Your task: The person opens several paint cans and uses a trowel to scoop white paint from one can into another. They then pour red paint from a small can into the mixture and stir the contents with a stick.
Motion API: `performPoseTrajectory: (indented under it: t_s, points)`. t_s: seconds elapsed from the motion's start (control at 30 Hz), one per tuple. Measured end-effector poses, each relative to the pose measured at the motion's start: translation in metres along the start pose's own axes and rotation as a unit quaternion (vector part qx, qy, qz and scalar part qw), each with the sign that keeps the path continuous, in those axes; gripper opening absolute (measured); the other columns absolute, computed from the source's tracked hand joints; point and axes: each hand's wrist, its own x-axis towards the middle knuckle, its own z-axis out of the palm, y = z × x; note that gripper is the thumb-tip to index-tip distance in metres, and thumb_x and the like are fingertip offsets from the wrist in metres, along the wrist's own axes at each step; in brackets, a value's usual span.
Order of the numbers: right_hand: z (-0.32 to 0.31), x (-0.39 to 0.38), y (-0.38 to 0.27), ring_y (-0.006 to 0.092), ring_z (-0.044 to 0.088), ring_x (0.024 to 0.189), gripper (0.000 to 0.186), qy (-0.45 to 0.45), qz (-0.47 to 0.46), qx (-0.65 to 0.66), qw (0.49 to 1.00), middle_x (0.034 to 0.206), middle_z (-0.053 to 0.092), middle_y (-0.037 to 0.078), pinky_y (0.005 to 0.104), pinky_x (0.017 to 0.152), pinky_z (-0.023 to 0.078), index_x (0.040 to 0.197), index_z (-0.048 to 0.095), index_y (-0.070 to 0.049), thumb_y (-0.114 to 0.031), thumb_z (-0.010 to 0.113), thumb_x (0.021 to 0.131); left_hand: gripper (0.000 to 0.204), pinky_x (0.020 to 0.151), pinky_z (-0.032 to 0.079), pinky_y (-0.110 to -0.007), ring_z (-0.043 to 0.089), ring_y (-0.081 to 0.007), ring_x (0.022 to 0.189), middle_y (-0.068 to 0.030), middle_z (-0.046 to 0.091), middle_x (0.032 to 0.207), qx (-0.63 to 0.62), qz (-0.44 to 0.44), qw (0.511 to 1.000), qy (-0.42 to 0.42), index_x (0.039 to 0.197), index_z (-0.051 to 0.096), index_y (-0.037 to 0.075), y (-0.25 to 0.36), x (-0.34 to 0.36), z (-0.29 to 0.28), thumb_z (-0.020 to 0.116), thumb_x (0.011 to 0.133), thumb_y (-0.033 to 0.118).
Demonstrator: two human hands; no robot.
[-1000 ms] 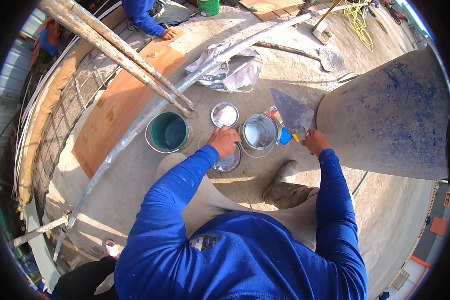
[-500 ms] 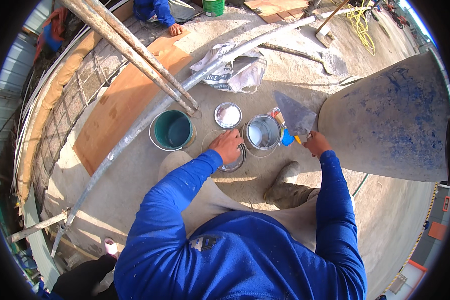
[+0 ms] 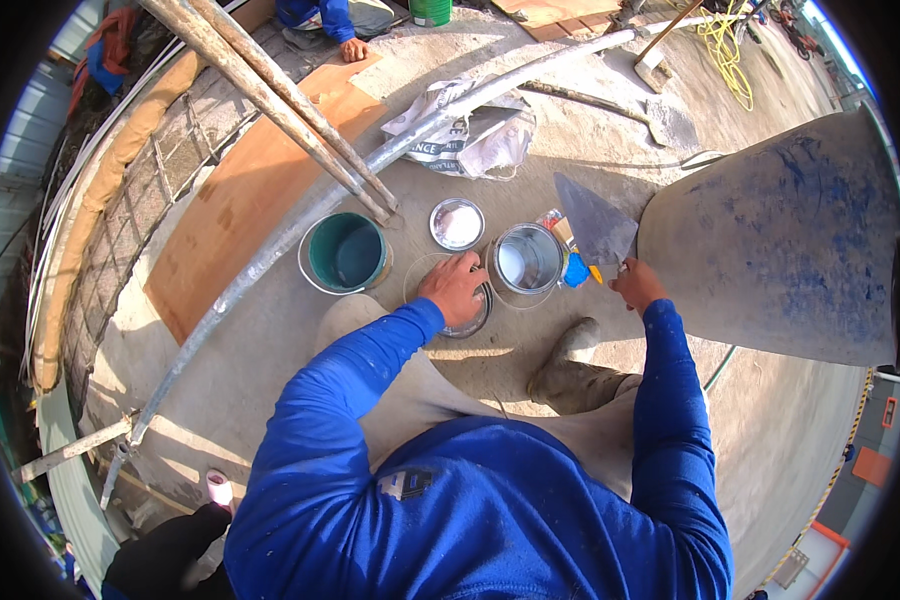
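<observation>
My left hand (image 3: 453, 288) bends its fingers over the rim of a round metal can (image 3: 473, 325) between my knees, hiding part of it. In my right hand (image 3: 639, 285) is the handle of a pointed trowel (image 3: 597, 222), its grey blade aimed up and left. An open metal can (image 3: 530, 262) with pale contents stands between my hands. Beside it lie a blue item (image 3: 576, 270) and a brush-like tool (image 3: 567, 238), partly hidden by the trowel. Just beyond my left hand is a round lid (image 3: 458, 224) smeared with white.
A green bucket (image 3: 318, 255) stands left, near a long metal pipe (image 3: 225, 303) and leaning poles (image 3: 315, 135). A large blue-stained drum (image 3: 770, 240) rises at right. Farther off are a crumpled bag (image 3: 500, 137), a shovel (image 3: 610, 106) and another person's hand (image 3: 354, 49) on plywood (image 3: 240, 210).
</observation>
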Motion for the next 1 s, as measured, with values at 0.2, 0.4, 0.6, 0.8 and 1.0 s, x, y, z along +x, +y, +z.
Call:
performPoseTrajectory:
  t_s: [0.2, 0.4, 0.6, 0.8, 1.0]
  points:
    - [0.006, -0.053, -0.048, 0.0300, 0.074, 0.072, 0.049, -0.072, -0.012, 0.023, 0.997, 0.093, 0.074, 0.022, 0.0424, 0.060, 0.058, 0.124, 0.066, 0.006, -0.023, 0.080, 0.087, 0.062, 0.113, 0.045, -0.049, 0.055, -0.0387, 0.135, -0.0155, 0.054, 0.147, -0.047, -0.153, 0.987, 0.011, 0.147, 0.058, 0.011, -0.029, -0.015, -0.020, 0.075, 0.089, 0.024]
    - [0.072, -0.087, -0.018, 0.0497, 0.068, 0.114, 0.057, -0.125, -0.066, -0.012, 0.990, 0.116, 0.071, 0.034, 0.0515, 0.099, 0.054, 0.129, 0.065, 0.006, -0.030, 0.078, 0.086, 0.083, 0.118, 0.043, -0.047, 0.052, -0.0406, 0.141, -0.0233, 0.050, 0.153, -0.062, -0.266, 0.958, -0.085, 0.156, 0.046, 0.001, -0.035, -0.036, -0.025, 0.078, 0.088, 0.038]
    - [0.129, -0.113, -0.035, 0.0494, 0.069, 0.112, 0.056, -0.133, -0.086, -0.058, 0.986, 0.115, 0.072, 0.034, 0.0521, 0.098, 0.055, 0.129, 0.064, 0.006, -0.028, 0.076, 0.087, 0.106, 0.123, 0.038, -0.046, 0.043, -0.0426, 0.149, -0.0316, 0.039, 0.162, -0.138, -0.311, 0.934, -0.114, 0.162, 0.031, -0.005, -0.046, -0.038, 0.002, 0.080, 0.085, 0.048]
    - [0.157, -0.123, -0.037, 0.0509, 0.069, 0.109, 0.050, -0.128, -0.107, -0.069, 0.984, 0.111, 0.073, 0.033, 0.0549, 0.096, 0.055, 0.123, 0.065, 0.004, -0.029, 0.075, 0.088, 0.115, 0.124, 0.037, -0.046, 0.038, -0.0476, 0.152, -0.0388, 0.033, 0.161, -0.170, -0.335, 0.925, -0.059, 0.164, 0.024, -0.003, -0.025, -0.045, 0.021, 0.083, 0.082, 0.053]
    - [0.166, -0.130, -0.060, 0.0517, 0.069, 0.106, 0.048, -0.145, -0.146, -0.065, 0.976, 0.107, 0.072, 0.034, 0.0564, 0.093, 0.054, 0.120, 0.064, 0.005, -0.029, 0.075, 0.088, 0.126, 0.127, 0.030, -0.051, 0.031, -0.0497, 0.155, -0.0397, 0.027, 0.164, -0.145, -0.356, 0.923, -0.038, 0.167, 0.018, -0.001, -0.017, -0.046, 0.034, 0.084, 0.079, 0.061]
